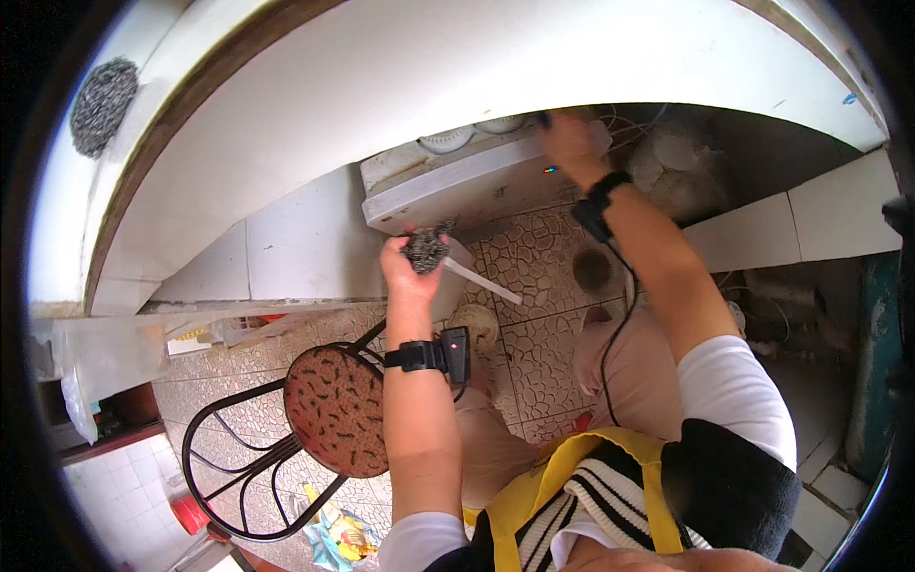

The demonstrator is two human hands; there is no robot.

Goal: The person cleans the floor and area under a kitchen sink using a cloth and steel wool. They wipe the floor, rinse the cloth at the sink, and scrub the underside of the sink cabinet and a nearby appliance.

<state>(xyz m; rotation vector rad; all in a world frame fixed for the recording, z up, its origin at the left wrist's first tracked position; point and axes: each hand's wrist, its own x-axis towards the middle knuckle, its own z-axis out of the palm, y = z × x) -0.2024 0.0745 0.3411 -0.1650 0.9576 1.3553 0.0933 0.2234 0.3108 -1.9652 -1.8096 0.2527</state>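
Observation:
My left hand point(406, 270) grips a steel wool scourer point(427, 250), held below the edge of a white counter point(429, 64). Just past its fingertips, a white handle point(486, 281) slants above the tiled floor. My right hand point(572, 143) reaches under the counter, over the front edge of a pale shelf slab point(457, 175). It is blurred, with a small dark thing at its fingers; whether it grips this I cannot tell. Left of it on the slab are two round, ridged white pieces point(447, 139), partly hidden by the counter.
A second steel wool scourer point(105, 107) lies on the counter's left end. A metal-framed chair with a brown patterned seat point(336, 411) stands left of my legs. Under the counter at right is a dim, pale rounded container point(675, 168). A printed plastic bag point(339, 540) lies on the floor.

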